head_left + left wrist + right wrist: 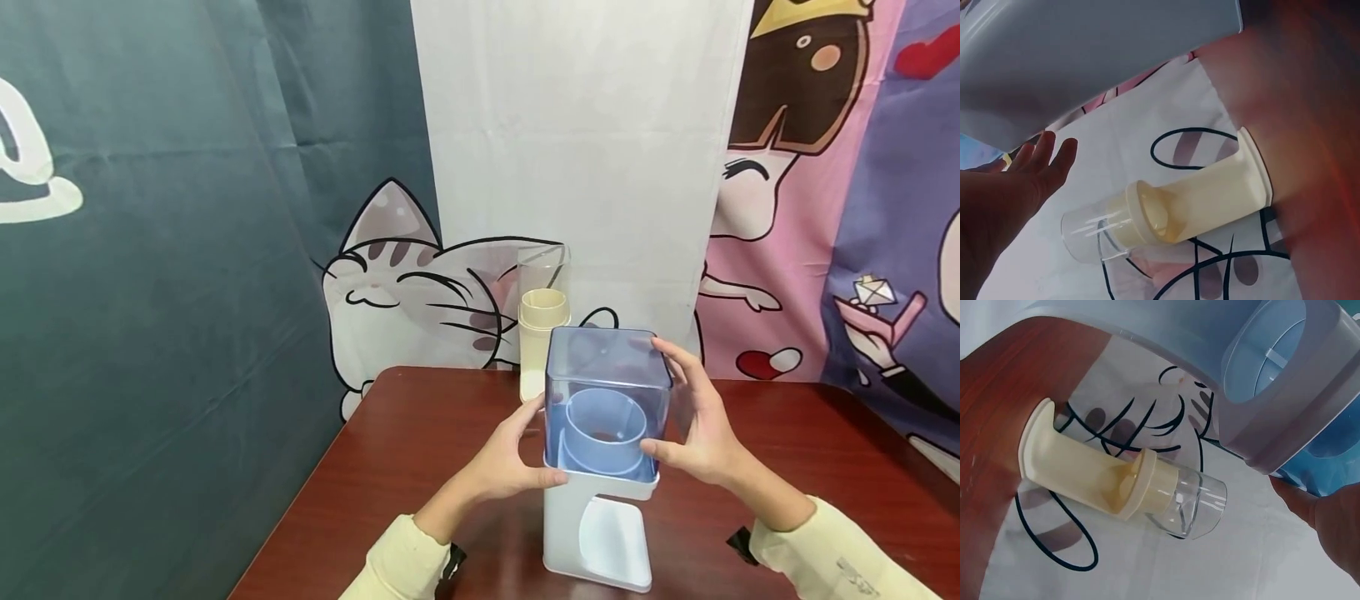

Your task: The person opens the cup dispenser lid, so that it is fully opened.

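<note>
A white dispenser [564, 529] with a tray at its foot stands upright on the table. On top of it sits a see-through blue box [609, 358], with a round collar [606, 454] showing inside. My left hand [498, 462] holds the dispenser's left side, its thumb by the white front rim and its fingers round the side. With my right hand [701, 433] I grip the box's right side, thumb at the front wall and fingers at the upper edge. In the right wrist view the hand [1338, 519] meets the blue box from below.
Behind the dispenser, at the table's far edge, stands a slimmer cream dispenser [534, 350] with a clear top [1085, 234]. The dark red-brown table [420, 433] reaches back to printed cloth hangings [585, 125]; a dark green one [187, 292] hangs at the left.
</note>
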{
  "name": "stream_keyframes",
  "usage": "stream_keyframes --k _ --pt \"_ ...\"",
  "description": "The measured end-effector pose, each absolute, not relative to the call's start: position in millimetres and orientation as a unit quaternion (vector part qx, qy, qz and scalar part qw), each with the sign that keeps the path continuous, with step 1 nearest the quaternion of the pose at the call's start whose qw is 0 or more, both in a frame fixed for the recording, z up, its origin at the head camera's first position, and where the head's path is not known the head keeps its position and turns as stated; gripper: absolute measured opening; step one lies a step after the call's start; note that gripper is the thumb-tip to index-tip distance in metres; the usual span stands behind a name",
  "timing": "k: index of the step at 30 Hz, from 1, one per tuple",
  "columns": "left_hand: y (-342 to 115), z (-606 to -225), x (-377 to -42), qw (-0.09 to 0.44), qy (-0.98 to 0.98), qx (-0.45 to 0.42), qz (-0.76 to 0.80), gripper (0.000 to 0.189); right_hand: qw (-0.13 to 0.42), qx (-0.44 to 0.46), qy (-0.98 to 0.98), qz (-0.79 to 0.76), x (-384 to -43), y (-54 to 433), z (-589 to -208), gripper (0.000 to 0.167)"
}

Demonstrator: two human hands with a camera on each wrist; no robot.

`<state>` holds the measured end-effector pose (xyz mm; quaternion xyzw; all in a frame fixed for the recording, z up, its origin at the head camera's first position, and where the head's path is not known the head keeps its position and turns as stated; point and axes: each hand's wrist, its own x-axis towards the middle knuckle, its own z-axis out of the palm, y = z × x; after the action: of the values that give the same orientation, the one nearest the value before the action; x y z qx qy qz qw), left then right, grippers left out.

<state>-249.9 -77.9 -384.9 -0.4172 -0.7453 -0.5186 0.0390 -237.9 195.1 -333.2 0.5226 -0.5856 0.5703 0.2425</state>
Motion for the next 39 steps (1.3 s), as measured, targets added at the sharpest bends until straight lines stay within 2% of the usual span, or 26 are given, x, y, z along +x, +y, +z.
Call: stream_keyframes --k 4,10,15,22,29,35,39 --pt "-78 -386 -249 0.01 -0.731 -0.409 -0.546 0.095 0.239 0.518 -0.59 0.571 -238 193 -333 0.107" --pt "-78 -389 -248 0.0 -0.712 -0.403 -0.575 0.092 0.238 0.512 -0.592 0.575 -235 188 -335 0.111" --pt "-71 -394 -249 0.021 -0.708 -0.4 -0.582 0.092 0.263 0.468 -0.634 0.557 -234 189 -338 0.123" --pt "-67 -407 -245 0.042 -0.699 -0.399 -0.591 0.093 0.284 0.433 -0.669 0.533 -231 191 -347 0.124" --pt "-64 -397 -235 0.061 -0.718 -0.385 -0.577 0.093 0.266 0.449 -0.661 0.539 -232 192 -342 0.121" --pt "-63 -395 -237 0.08 -0.745 -0.369 -0.551 0.097 0.243 0.484 -0.654 0.528 -236 196 -341 0.132" --pt "-63 -395 -238 0.085 -0.748 -0.362 -0.549 0.098 0.248 0.488 -0.665 0.508 -238 198 -342 0.133"
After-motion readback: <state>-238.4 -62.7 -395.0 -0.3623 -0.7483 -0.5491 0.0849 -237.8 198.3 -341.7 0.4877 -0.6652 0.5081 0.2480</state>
